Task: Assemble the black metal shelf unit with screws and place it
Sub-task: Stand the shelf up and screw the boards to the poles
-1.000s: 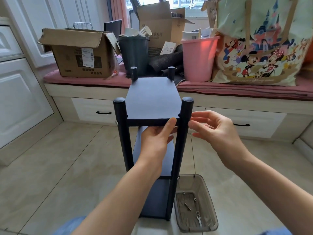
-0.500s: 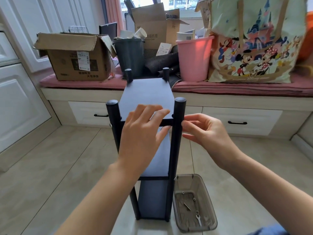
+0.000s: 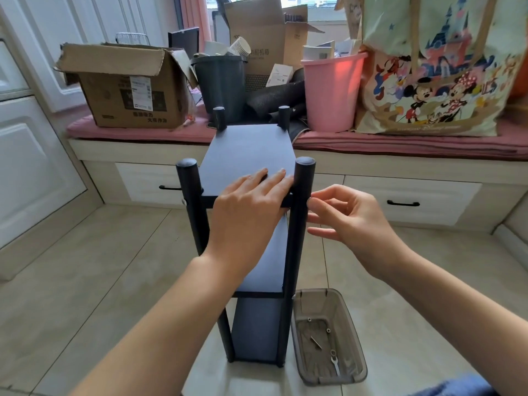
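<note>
On the tiled floor before the window seat (image 3: 400, 144), a black shelf unit (image 3: 251, 155) stands upright.
Left hand (image 3: 245, 212) lies flat on the top shelf's front edge, fingers straight and together; right hand (image 3: 347, 214) pinches something small, unclear what, against the front right post (image 3: 298, 224), beside a plastic tray (image 3: 360, 364) of hardware.

A: How is the shelf unit (image 3: 251, 155) finished?
B: Matt black metal is seen, with smooth round posts.
A: And the tray (image 3: 355, 370) beside it?
B: Translucent smoky plastic, with small metal parts in it.
A: The rest?
B: Glossy tiled floor (image 3: 85, 281), worn corrugated cardboard box (image 3: 125, 90), smooth pink plastic bin (image 3: 331, 92), printed cloth bag (image 3: 434, 67)
</note>
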A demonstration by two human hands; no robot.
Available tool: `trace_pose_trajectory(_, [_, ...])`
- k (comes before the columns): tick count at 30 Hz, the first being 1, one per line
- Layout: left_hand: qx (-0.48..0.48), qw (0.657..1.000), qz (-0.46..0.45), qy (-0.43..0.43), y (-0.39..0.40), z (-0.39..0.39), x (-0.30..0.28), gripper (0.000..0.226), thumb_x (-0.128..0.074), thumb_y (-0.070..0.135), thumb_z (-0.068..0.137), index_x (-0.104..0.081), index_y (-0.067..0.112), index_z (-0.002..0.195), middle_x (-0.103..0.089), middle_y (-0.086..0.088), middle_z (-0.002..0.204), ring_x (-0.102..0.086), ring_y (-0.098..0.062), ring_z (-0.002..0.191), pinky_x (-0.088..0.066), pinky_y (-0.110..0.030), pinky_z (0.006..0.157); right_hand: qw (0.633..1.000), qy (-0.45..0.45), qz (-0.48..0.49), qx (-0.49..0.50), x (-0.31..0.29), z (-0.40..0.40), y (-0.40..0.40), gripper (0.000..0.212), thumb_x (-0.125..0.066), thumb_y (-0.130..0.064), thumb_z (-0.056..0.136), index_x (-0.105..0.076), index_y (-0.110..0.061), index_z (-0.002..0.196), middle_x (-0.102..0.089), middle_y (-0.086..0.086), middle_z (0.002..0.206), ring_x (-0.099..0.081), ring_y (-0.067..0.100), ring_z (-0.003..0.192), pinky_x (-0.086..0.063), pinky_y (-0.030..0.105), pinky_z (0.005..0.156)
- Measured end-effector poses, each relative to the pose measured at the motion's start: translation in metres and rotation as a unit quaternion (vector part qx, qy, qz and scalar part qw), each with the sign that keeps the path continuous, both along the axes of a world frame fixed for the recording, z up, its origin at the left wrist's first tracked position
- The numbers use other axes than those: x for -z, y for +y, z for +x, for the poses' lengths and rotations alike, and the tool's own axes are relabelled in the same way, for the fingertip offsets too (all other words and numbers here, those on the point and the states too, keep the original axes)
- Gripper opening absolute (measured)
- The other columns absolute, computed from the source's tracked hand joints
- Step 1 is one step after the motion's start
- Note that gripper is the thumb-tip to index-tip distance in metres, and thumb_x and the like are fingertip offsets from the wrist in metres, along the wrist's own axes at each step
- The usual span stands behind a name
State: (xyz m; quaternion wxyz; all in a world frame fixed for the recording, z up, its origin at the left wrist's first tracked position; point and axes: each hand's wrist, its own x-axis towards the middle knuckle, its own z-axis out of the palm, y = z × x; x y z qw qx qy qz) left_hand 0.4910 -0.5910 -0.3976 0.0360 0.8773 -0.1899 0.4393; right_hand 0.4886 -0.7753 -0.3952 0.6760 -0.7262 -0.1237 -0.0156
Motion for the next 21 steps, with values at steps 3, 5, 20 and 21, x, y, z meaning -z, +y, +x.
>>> trace_pose_trajectory(3, [0.015, 1.0, -0.004, 0.008, 0.001, -0.003, -0.001, 0.041, -0.084, 0.02, 0.083, -0.073, 0.012, 0.121, -0.072, -0.005, 0.121, -0.07, -0.03, 0.111, -0.056, -0.043, 0.09, 1.0, 0.016, 0.003, 0.001, -0.001, -0.001, -0.001, 0.02, -0.069, -0.025, 0.089, -0.068, -0.008, 0.1, -0.077, 0.006, 0.097, -0.073, 0.019, 0.094, -0.06, 0.04, 0.083])
trace_pose_trajectory(5, [0.018, 0.999, -0.012, 0.036, 0.002, -0.006, -0.002, 0.042, -0.077, 0.022, 0.088, -0.07, 0.011, 0.127, -0.07, -0.006, 0.126, -0.066, -0.031, 0.118, -0.053, -0.046, 0.096, 1.0, 0.02, 0.013, 0.003, 0.0, -0.001, 0.0, 0.021, -0.07, -0.025, 0.088, -0.067, -0.007, 0.099, -0.076, 0.007, 0.096, -0.074, 0.02, 0.093, -0.061, 0.038, 0.081])
trace_pose_trajectory(20, [-0.029, 0.988, -0.125, 0.083, -0.024, -0.01, -0.001, 0.055, -0.054, 0.059, 0.09, -0.073, 0.019, 0.123, -0.07, 0.0, 0.125, -0.062, -0.024, 0.125, -0.041, -0.044, 0.107, 0.989, 0.08, 0.073, -0.097, 0.0, 0.007, -0.021, 0.02, -0.062, -0.028, 0.093, -0.079, -0.017, 0.093, -0.074, 0.007, 0.11, -0.069, 0.02, 0.108, -0.058, 0.037, 0.09])
trace_pose_trajectory(21, [-0.031, 0.988, -0.127, 0.084, -0.025, -0.01, 0.0, 0.055, -0.054, 0.059, 0.091, -0.072, 0.019, 0.124, -0.07, 0.0, 0.126, -0.061, -0.024, 0.126, -0.04, -0.043, 0.108, 0.99, 0.082, 0.067, -0.098, 0.001, 0.008, -0.022, 0.021, -0.059, -0.026, 0.097, -0.079, -0.017, 0.095, -0.075, 0.007, 0.11, -0.069, 0.02, 0.108, -0.058, 0.036, 0.089])
